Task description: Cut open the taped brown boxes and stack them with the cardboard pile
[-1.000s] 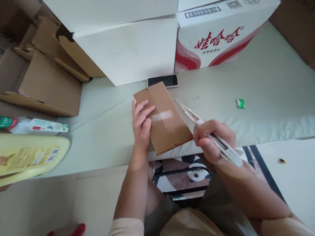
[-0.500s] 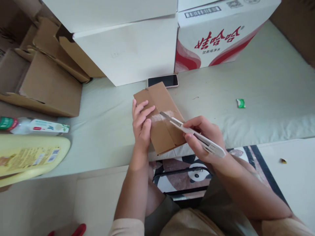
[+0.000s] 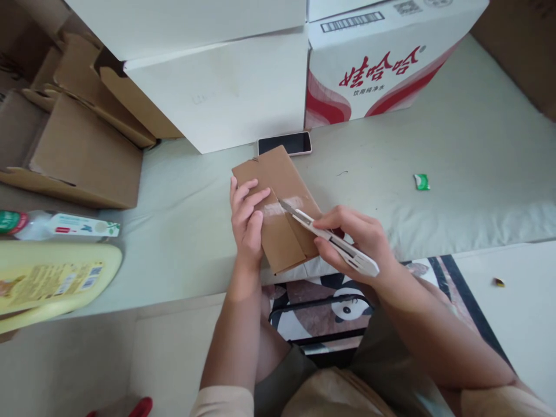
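A small brown cardboard box (image 3: 284, 231) lies tilted on the pale green cloth, with a strip of clear tape (image 3: 295, 202) across its centre seam. My left hand (image 3: 247, 217) grips the box along its left side, fingers spread over the top face and thumb near the tape. In my right hand (image 3: 358, 237) is a white utility knife (image 3: 343, 246), held between thumb and fingers. Its blade is out, and the tip rests at the seam by the tape. My right palm is partly hidden behind the knife.
Behind the box lies a phone (image 3: 284, 143), against large white cartons (image 3: 217, 92). Opened brown boxes (image 3: 87, 150), a bottle (image 3: 39, 224) and a yellow jug (image 3: 56, 278) are at left. A green wrapper (image 3: 421, 182) lies at right, above a panda-printed surface (image 3: 347, 310).
The knife and my right hand have shifted slightly left, and the blade tip sits a little further along at the seam. My left hand keeps its hold on the box.
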`<control>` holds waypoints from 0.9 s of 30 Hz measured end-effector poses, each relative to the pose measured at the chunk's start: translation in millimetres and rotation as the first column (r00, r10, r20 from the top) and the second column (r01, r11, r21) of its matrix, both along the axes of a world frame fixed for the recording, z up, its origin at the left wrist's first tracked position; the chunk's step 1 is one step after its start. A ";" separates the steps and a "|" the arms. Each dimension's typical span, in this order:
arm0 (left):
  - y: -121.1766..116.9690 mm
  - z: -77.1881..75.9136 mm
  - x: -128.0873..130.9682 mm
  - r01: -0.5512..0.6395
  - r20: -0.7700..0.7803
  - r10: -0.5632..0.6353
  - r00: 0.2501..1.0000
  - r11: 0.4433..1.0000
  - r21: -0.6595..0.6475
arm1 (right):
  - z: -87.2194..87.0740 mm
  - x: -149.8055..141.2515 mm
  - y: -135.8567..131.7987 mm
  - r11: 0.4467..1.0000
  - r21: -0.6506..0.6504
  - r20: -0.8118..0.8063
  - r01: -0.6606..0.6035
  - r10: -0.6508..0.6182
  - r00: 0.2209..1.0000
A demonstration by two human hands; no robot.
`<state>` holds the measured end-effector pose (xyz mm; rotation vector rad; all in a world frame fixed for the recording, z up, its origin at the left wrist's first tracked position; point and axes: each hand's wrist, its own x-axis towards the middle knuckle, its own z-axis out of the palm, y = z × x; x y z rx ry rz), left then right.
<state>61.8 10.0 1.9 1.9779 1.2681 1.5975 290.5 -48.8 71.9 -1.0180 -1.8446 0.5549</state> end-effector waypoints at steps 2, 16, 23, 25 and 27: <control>0.0 0.2 1.3 -0.017 -0.004 0.017 1.000 1.000 -0.013 | -1.8 -1.5 0.3 1.000 -0.027 -0.009 -0.013 0.013 1.000; 1.3 -0.7 -0.9 -0.041 -0.013 0.041 0.999 0.999 -0.008 | -0.2 6.3 -4.8 0.995 0.092 -0.177 -0.043 0.059 0.982; -1.7 -10.6 -34.8 -0.091 0.113 0.098 0.989 0.994 -0.066 | -31.5 9.0 0.1 0.953 0.017 -0.496 0.302 -0.254 0.830; -0.5 -18.5 -49.4 -0.126 0.200 0.153 0.968 0.982 -0.139 | -41.7 13.4 8.8 0.921 -0.029 -0.330 0.388 -0.375 0.866; 2.8 -28.1 -61.3 -0.127 0.289 0.192 0.938 0.965 -0.231 | -50.7 19.0 19.1 0.905 -0.071 0.005 0.419 -0.420 0.908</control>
